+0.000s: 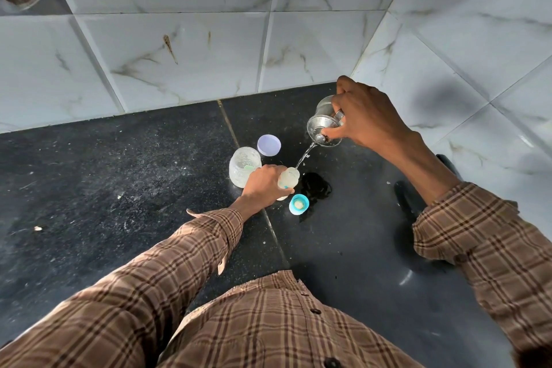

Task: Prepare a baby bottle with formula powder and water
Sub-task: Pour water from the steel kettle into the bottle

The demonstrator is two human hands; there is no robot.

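Baby bottle [289, 178] gripped in left hand [263, 185], under steel cup [324, 125] clasped by right hand [366, 116].

No words or numbers to read here, folks: the bottle [288, 179] and jar [243, 170] show none (any markings too blurred).

A brown plaid shirt [268, 323]; dark front buttons; long sleeves with unfastened cuffs; hands bare.

Dark stone counter [119, 188]: clear jar [244, 170], lilac lid [268, 145], blue cap [299, 204], puddle [316, 186].
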